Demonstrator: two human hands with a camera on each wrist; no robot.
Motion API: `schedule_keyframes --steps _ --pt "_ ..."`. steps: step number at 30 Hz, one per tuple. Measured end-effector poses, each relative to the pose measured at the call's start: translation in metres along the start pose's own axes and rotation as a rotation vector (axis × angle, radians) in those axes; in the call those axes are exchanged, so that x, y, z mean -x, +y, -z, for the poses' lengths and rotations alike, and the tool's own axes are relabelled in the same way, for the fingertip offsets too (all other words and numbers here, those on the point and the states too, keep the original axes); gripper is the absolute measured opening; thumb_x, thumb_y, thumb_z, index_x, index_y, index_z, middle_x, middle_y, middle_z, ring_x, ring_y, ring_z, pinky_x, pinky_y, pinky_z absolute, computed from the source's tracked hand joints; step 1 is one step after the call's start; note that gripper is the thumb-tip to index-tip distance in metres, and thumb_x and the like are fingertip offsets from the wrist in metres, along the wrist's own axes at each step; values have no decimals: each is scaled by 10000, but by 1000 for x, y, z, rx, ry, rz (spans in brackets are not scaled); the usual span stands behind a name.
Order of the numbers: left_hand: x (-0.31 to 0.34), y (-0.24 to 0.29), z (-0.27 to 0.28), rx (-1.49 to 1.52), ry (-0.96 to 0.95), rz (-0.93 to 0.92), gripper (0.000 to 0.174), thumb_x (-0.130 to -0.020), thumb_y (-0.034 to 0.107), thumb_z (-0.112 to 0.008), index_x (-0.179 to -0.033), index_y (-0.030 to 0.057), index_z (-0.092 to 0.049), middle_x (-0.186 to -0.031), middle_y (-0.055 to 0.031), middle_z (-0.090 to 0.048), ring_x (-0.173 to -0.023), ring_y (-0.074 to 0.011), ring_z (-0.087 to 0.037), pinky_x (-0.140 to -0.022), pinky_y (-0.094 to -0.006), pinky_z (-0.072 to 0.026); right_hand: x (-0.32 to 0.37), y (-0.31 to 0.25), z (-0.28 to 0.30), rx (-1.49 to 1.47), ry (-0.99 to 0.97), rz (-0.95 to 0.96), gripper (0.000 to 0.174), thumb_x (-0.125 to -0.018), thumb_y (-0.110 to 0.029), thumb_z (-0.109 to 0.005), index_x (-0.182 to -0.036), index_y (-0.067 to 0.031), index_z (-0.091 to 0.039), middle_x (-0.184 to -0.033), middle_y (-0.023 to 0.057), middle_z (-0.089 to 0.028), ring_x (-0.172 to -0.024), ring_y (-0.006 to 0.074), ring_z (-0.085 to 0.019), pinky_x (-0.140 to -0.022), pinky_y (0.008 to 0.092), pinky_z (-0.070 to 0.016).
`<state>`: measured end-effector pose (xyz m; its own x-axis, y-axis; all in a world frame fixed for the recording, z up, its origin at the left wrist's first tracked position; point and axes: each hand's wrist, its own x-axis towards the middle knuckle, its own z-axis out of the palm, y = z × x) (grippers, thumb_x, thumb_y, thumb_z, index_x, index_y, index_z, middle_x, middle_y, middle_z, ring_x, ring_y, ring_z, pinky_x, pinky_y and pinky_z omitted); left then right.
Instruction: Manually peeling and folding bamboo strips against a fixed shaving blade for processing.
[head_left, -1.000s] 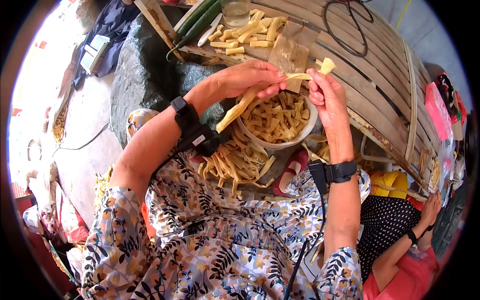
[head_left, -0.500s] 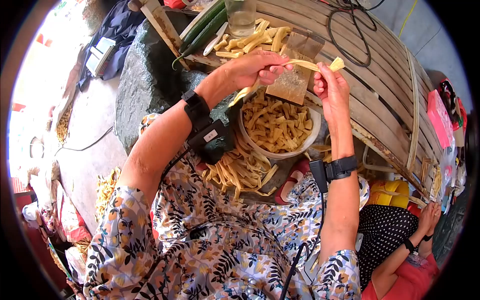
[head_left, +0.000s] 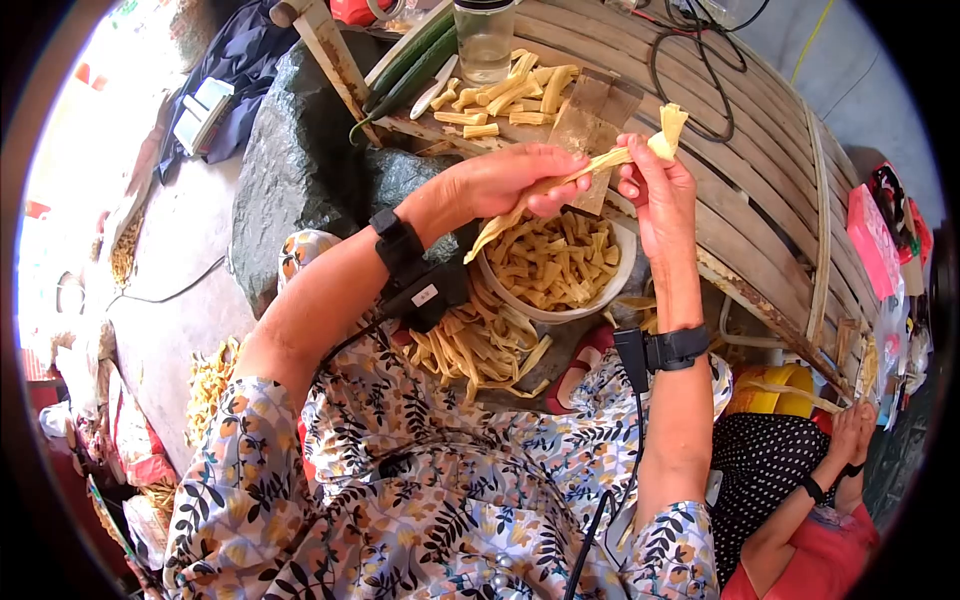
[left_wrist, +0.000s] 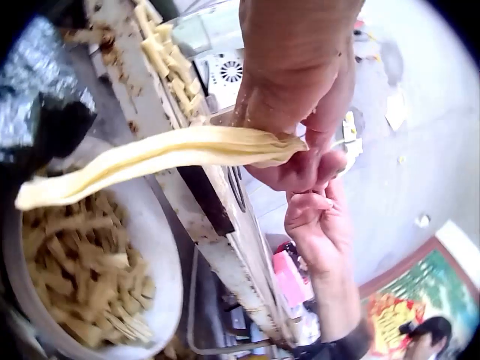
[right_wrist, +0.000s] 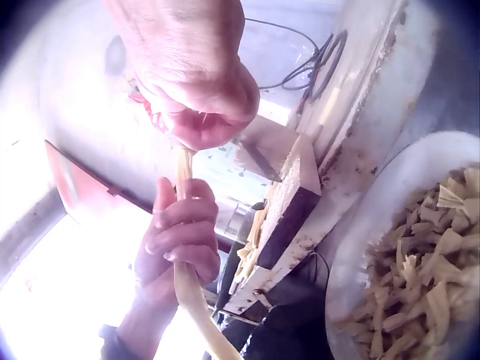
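Note:
A long, limp pale-yellow strip (head_left: pixel 497 232) runs through both hands above a white tub (head_left: pixel 626 268). My left hand (head_left: pixel 525 178) holds its middle between thumb and fingers, and the loose tail hangs down to the left. With thumb and forefinger my right hand (head_left: pixel 660 195) pinches the strip just below its thick, flared upper end (head_left: pixel 668 130). In the left wrist view the tail of the strip (left_wrist: pixel 157 154) hangs out over the tub. Short yellow pieces (head_left: pixel 550 262) fill the tub. More long strips (head_left: pixel 470 345) lie heaped beside it near the feet.
A slatted bench (head_left: pixel 770 190) carries a small wooden board (head_left: pixel 592 125), a row of yellow pieces (head_left: pixel 520 90), a glass jar (head_left: pixel 485 45), cucumbers (head_left: pixel 412 60), a white-handled knife (head_left: pixel 435 88) and a black cable (head_left: pixel 690 130). Another person's hands (head_left: pixel 852 430) are at the right.
Both hands first pulled the strip out nearly level. Now it slants, its flared end higher, and the left hand has come a little lower.

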<state>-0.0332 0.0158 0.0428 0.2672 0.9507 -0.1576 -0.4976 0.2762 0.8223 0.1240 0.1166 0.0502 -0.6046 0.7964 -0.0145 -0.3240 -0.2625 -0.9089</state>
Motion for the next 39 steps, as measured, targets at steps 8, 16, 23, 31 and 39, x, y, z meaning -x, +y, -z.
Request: schedule_keyframes --steps 8,16,23,31,39 --pt "-15 16 25 -1015 370 -380 209 -881 228 -515 -893 58 -636 -659 56 -485 -619 -31 -411 -544 -190 -351 -15 2 15 -236 80 -88 147 -773 -73 -645 -901 -33 -582 -825 38 -612 -663 64 -561 -472 159 -431" --pt "-39 24 51 -1034 576 -328 212 -844 215 -552 -863 32 -658 -763 -7 -609 -683 -68 -490 -628 -222 -405 -46 24 17 28 196 43 155 -775 -68 -638 -908 -6 -590 -818 46 -613 -667 114 -604 -562 185 -485" --pt "-51 21 58 -1005 624 -344 212 -827 199 -565 -845 8 -654 -762 -20 -621 -699 -78 -510 -646 -228 -414 -56 28 18 35 235 69 163 -777 -69 -635 -917 5 -592 -799 46 -612 -655 107 -597 -563 188 -477" --pt "-52 22 53 -983 630 -345 211 -822 202 -576 -839 9 -658 -698 12 -579 -627 -56 -447 -570 -220 -380 -57 27 20 25 230 80 160 -783 -80 -635 -914 3 -594 -794 43 -612 -651 97 -587 -560 181 -468" --pt "-60 15 62 -1016 653 -374 201 -818 199 -580 -819 13 -658 -637 26 -551 -581 -58 -428 -531 -222 -365 -62 36 24 45 244 81 158 -779 -69 -633 -903 23 -599 -765 51 -611 -622 104 -584 -542 195 -461"
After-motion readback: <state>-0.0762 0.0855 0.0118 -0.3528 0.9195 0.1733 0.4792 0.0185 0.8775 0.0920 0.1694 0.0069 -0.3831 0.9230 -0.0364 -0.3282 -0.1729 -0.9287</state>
